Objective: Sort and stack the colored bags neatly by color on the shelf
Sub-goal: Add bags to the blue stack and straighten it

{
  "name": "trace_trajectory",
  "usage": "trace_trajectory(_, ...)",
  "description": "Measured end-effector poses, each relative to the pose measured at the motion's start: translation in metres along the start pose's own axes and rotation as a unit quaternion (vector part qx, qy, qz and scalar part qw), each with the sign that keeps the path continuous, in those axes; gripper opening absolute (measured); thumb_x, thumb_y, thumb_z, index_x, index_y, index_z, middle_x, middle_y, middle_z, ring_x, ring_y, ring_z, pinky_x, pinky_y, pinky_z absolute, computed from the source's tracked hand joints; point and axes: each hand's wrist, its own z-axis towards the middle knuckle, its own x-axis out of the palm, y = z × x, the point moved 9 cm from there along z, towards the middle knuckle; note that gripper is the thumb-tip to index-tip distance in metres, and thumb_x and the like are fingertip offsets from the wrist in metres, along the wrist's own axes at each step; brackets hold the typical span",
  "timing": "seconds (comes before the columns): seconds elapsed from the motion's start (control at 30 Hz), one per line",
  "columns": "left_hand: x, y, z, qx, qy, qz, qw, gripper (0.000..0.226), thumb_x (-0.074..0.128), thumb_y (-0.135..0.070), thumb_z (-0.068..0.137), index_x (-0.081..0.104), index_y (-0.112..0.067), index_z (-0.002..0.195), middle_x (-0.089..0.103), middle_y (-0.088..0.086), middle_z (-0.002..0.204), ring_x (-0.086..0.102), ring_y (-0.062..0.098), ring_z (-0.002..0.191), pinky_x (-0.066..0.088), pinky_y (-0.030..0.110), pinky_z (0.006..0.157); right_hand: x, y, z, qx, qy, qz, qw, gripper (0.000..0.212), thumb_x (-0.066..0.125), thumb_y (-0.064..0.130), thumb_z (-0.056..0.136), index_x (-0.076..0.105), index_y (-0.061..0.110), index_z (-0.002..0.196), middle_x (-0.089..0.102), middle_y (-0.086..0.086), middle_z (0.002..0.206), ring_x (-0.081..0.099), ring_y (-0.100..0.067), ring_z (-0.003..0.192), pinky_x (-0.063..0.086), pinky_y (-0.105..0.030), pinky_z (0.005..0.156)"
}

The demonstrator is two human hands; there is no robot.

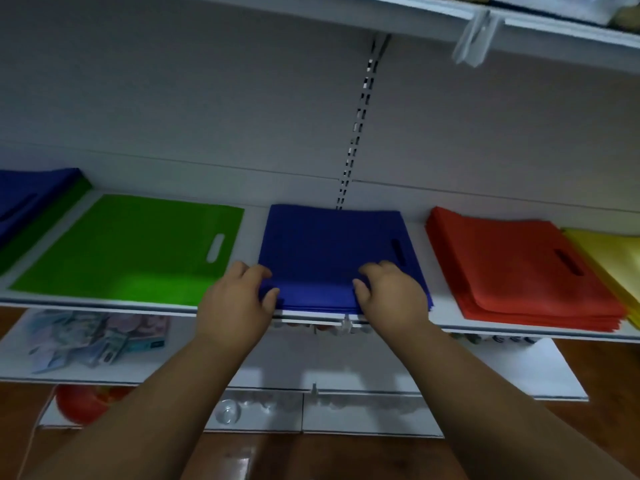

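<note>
View from my head cam, looking down & forward at a white shelf (145, 304) w/ flat fabric bags laid out by color. Both my bare hands were at the front edge of the blue stack (332, 251), which sat mid-shelf, between the green bag (138, 247) on the left & the red stack (519, 271) on the right, apart from both. A yellow stack (616, 258) lay just past the red one at the far right edge. At far left, another blue bag (31, 195) lay over a green one, so I judged that corner not yet sorted.

My left hand (239, 299) held the stack's front-left corner: thumb curled over the top layer, fingers (256, 271) resting on the fabric. My right hand (391, 289) sat toward the front-right, fingers bent down onto the top, thumb at the near edge. Both hands were closed loosely on the blue stack, pinching its front edge. The frame was a bit blurred, so I couldn't tell if my fingertips reached under the bottom layer.

To do this step well, I judged: keep both hands level, press lightly so the thin layers don't slide, and square the front edge parallel w/ the shelf lip. Line up the handle cutouts on the right side. Keep an even gap to the green & red neighbors. The fabric looked limp, so pushing from one corner alone could skew or wrinkle the stack.
</note>
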Motion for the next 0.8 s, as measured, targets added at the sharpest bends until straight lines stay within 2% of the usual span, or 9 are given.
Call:
trace_trajectory(0.1, -0.020, 0.038, -0.007, -0.036, -0.003, -0.046, 0.998, 0.033, 0.076, -0.028, 0.081, 0.066, -0.022, 0.112, 0.058, 0.000, 0.091, 0.061, 0.026, 0.074, 0.044, 0.032, 0.061, 0.005, 0.073, 0.006, -0.062, -0.003, 0.054, 0.997, 0.035, 0.048, 0.037, 0.100, 0.060, 0.019, 0.126, 0.060, -0.005, 0.118, 0.060, -0.026, 0.096, 0.049, -0.035, 0.071)
trace_trajectory(0.23, -0.054, 0.117, -0.016, -0.109, 0.012, -0.064, 0.992, 0.043, 0.073, -0.033, 0.083, 0.060, -0.027, 0.123, 0.051, -0.010, 0.076, 0.053, 0.017, 0.071, 0.040, 0.031, 0.060, 0.014, 0.175, 0.016, -0.130, -0.003, 0.096, 0.987, 0.035, 0.052, 0.036, 0.097, 0.061, 0.019, 0.126, 0.061, -0.007, 0.115, 0.061, -0.029, 0.098, 0.050, -0.038, 0.076)
trace_trajectory(0.37, -0.112, 0.221, -0.026, -0.178, 0.001, -0.099, 0.979, 0.047, 0.070, -0.029, 0.085, 0.055, -0.026, 0.130, 0.055, -0.007, 0.069, 0.052, 0.010, 0.066, 0.036, 0.030, 0.058, 0.033, 0.296, 0.021, -0.175, 0.005, 0.131, 0.976, 0.040, 0.055, 0.035, 0.096, 0.056, 0.020, 0.133, 0.063, -0.009, 0.117, 0.061, -0.030, 0.105, 0.047, -0.036, 0.078)
trace_trajectory(0.5, -0.162, 0.321, -0.038, -0.234, -0.014, -0.118, 0.965, 0.043, 0.067, -0.027, 0.085, 0.054, -0.030, 0.126, 0.057, -0.005, 0.072, 0.054, 0.008, 0.068, 0.037, 0.032, 0.063, 0.058, 0.413, 0.029, -0.223, 0.027, 0.135, 0.965, 0.051, 0.055, 0.039, 0.094, 0.047, 0.026, 0.143, 0.062, -0.007, 0.118, 0.060, -0.028, 0.106, 0.047, -0.034, 0.082)
trace_trajectory(0.6, -0.189, 0.381, -0.053, -0.256, 0.003, -0.125, 0.959, 0.042, 0.067, -0.027, 0.086, 0.053, -0.032, 0.125, 0.056, -0.005, 0.077, 0.058, 0.014, 0.073, 0.046, 0.036, 0.068, 0.091, 0.487, 0.033, -0.222, 0.117, 0.131, 0.959, 0.063, 0.056, 0.042, 0.094, 0.028, 0.041, 0.150, 0.063, -0.007, 0.116, 0.060, -0.028, 0.104, 0.047, -0.032, 0.082)
trace_trajectory(0.67, -0.203, 0.414, -0.064, -0.271, 0.012, -0.128, 0.954, 0.043, 0.067, -0.029, 0.086, 0.052, -0.036, 0.126, 0.057, -0.006, 0.080, 0.059, 0.010, 0.073, 0.050, 0.036, 0.069, 0.116, 0.523, 0.032, -0.209, 0.196, 0.114, 0.951, 0.074, 0.056, 0.046, 0.093, 0.010, 0.051, 0.151, 0.065, -0.008, 0.112, 0.062, -0.030, 0.098, 0.052, -0.034, 0.078)
trace_trajectory(0.73, -0.209, 0.439, -0.070, -0.277, 0.026, -0.136, 0.951, 0.044, 0.067, -0.032, 0.088, 0.049, -0.040, 0.127, 0.058, -0.009, 0.084, 0.059, 0.006, 0.071, 0.052, 0.034, 0.069, 0.137, 0.545, 0.033, -0.196, 0.233, 0.084, 0.949, 0.078, 0.054, 0.050, 0.094, 0.000, 0.054, 0.149, 0.064, -0.008, 0.123, 0.063, -0.030, 0.098, 0.053, -0.035, 0.077)
trace_trajectory(0.8, -0.209, 0.456, -0.074, -0.291, 0.038, -0.179, 0.939, 0.044, 0.066, -0.030, 0.089, 0.048, -0.042, 0.128, 0.059, -0.008, 0.086, 0.060, 0.007, 0.070, 0.051, 0.033, 0.066, 0.151, 0.555, 0.038, -0.171, 0.251, 0.071, 0.950, 0.077, 0.052, 0.053, 0.094, -0.001, 0.053, 0.150, 0.058, -0.007, 0.134, 0.062, -0.031, 0.105, 0.052, -0.035, 0.081)
